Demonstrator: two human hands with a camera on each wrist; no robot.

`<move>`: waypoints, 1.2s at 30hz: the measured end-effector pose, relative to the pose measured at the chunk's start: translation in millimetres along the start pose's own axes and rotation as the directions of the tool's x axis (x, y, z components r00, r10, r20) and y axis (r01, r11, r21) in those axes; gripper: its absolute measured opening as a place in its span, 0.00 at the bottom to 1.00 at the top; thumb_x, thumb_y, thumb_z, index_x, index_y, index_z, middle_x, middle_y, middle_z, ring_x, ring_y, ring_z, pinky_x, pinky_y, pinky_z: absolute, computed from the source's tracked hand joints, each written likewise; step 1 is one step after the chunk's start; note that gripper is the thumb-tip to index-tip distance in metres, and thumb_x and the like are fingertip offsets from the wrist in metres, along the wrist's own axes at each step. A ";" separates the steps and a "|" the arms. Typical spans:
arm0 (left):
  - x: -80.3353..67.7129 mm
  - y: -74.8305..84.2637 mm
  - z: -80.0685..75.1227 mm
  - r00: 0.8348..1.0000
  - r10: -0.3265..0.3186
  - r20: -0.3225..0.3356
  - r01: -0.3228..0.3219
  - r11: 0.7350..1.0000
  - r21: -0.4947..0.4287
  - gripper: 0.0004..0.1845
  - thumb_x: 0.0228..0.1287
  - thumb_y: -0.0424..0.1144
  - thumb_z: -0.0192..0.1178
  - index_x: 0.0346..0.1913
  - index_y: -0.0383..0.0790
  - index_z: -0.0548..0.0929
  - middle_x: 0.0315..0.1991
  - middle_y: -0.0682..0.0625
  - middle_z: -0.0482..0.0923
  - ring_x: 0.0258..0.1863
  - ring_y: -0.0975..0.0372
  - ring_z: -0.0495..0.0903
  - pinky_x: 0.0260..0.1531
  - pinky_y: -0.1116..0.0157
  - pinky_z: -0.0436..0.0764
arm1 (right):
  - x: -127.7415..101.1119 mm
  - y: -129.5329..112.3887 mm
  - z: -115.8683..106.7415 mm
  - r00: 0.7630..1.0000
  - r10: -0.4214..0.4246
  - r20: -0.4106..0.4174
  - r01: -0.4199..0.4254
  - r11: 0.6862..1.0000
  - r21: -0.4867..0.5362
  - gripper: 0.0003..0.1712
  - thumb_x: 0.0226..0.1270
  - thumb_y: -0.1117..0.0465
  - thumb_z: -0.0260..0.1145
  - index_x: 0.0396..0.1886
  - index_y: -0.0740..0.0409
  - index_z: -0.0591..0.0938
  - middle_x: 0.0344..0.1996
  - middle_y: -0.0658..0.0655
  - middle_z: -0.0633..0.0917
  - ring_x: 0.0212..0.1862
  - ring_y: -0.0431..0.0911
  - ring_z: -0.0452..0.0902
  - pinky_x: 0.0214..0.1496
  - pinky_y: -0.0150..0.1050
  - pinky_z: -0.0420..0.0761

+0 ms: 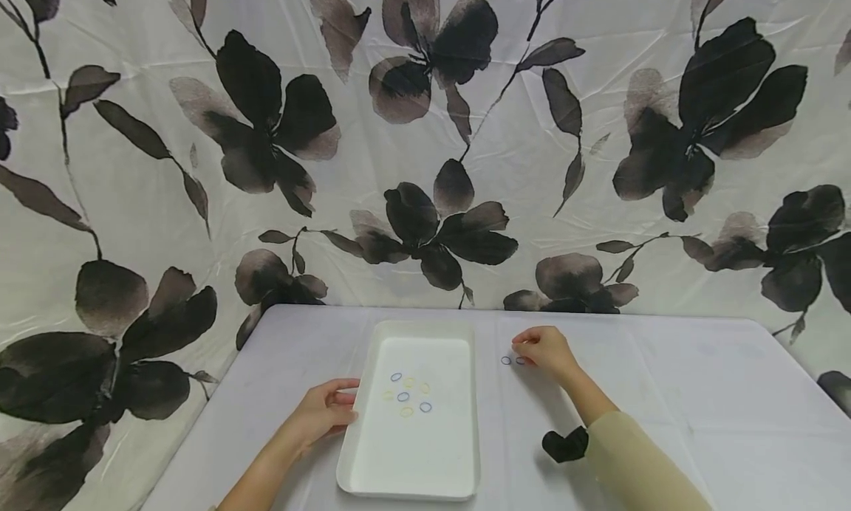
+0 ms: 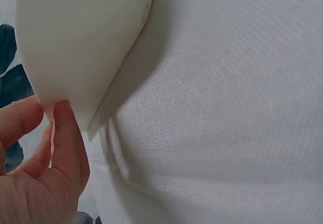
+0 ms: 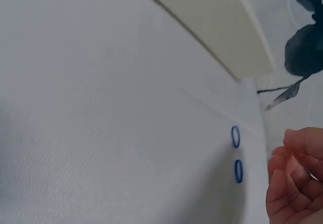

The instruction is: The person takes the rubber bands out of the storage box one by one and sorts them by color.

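1. Left hand (image 1: 323,415) grips the left rim of the white tray (image 1: 459,332); in the left wrist view a thumb and finger (image 2: 68,143) press against the tray's edge (image 2: 75,57).
2. Right hand (image 1: 547,351) rests on the surface (image 1: 698,393) just right of the tray, its fingers loosely curled with the tips drawn together; whether they pinch anything I cannot tell.
3. Two small blue rubber bands (image 1: 513,360) lie on the surface just beside the right hand's fingertips (image 3: 282,183); the right wrist view shows them side by side (image 3: 236,153), apart from the fingers.
4. Inside the tray lies a loose cluster of small bands (image 1: 407,397), some blue, some yellow, near its middle.
5. A black strap (image 1: 565,444) sits at the right wrist, beside a pale green sleeve (image 1: 638,467).
6. Behind the surface hangs a white curtain with dark flowers (image 1: 425,127).
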State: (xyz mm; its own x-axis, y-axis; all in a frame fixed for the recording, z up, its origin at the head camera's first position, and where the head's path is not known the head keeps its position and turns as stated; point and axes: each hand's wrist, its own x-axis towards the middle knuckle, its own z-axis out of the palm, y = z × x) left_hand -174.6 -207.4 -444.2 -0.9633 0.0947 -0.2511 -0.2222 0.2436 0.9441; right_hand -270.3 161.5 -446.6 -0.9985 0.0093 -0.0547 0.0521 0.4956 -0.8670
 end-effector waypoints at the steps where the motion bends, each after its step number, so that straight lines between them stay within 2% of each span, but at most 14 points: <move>1: -0.1 0.7 -0.7 1.000 -0.001 -0.005 0.001 1.000 0.000 0.31 0.51 0.20 0.60 0.61 0.25 0.66 0.45 0.36 0.75 0.38 0.56 0.78 0.37 0.60 0.80 | -0.6 -4.3 0.4 1.000 -0.007 0.006 0.007 1.000 0.010 0.06 0.57 0.67 0.66 0.32 0.68 0.84 0.21 0.52 0.81 0.22 0.40 0.72 0.25 0.31 0.76; 7: -1.2 3.6 -3.6 1.000 0.001 -0.030 -0.001 1.000 0.007 0.30 0.50 0.19 0.59 0.61 0.25 0.67 0.44 0.37 0.75 0.36 0.57 0.78 0.36 0.60 0.81 | -5.4 -24.1 7.8 0.996 -0.047 0.081 0.039 0.994 0.098 0.09 0.57 0.68 0.66 0.36 0.71 0.82 0.23 0.54 0.82 0.22 0.41 0.74 0.29 0.34 0.79; 16: -0.3 0.5 1.0 1.000 0.012 0.027 -0.012 1.000 -0.014 0.31 0.51 0.20 0.59 0.62 0.24 0.65 0.45 0.36 0.75 0.37 0.56 0.79 0.37 0.60 0.81 | -12.2 -39.3 29.7 0.987 -0.096 0.130 0.075 0.985 0.157 0.08 0.55 0.70 0.67 0.35 0.71 0.83 0.20 0.52 0.80 0.21 0.40 0.73 0.27 0.33 0.77; 19: -1.0 -0.3 1.8 0.999 0.014 0.029 -0.013 1.000 -0.019 0.31 0.51 0.20 0.59 0.62 0.23 0.64 0.45 0.36 0.75 0.37 0.56 0.79 0.37 0.60 0.81 | -15.4 -45.4 41.2 0.978 -0.122 0.171 0.094 0.982 0.161 0.09 0.55 0.70 0.67 0.35 0.71 0.83 0.19 0.51 0.79 0.21 0.40 0.73 0.27 0.32 0.77; 25: -2.5 -0.1 -1.0 1.000 0.012 -0.012 -0.012 1.000 0.008 0.31 0.50 0.20 0.59 0.61 0.23 0.65 0.44 0.36 0.75 0.37 0.56 0.79 0.35 0.60 0.81 | -24.0 -56.6 65.8 0.952 -0.182 0.246 0.137 0.973 0.188 0.08 0.53 0.69 0.69 0.33 0.69 0.83 0.17 0.50 0.78 0.21 0.41 0.73 0.26 0.32 0.76; 36: 0.5 0.5 2.4 1.000 0.000 -0.019 0.000 1.000 0.011 0.31 0.50 0.19 0.59 0.61 0.24 0.66 0.43 0.37 0.75 0.35 0.58 0.78 0.34 0.60 0.81 | -39.5 -56.5 89.1 0.916 -0.237 0.323 0.222 0.971 0.084 0.04 0.49 0.70 0.71 0.27 0.64 0.84 0.14 0.49 0.77 0.18 0.39 0.70 0.21 0.31 0.71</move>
State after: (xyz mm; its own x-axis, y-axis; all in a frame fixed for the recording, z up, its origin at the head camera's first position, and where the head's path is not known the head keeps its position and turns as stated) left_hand -174.8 -204.9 -444.4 -0.9661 0.0767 -0.2467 -0.2203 0.2541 0.9418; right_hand -232.0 55.7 -439.6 -0.9209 -0.3898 -0.0047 -0.1692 0.4104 -0.8961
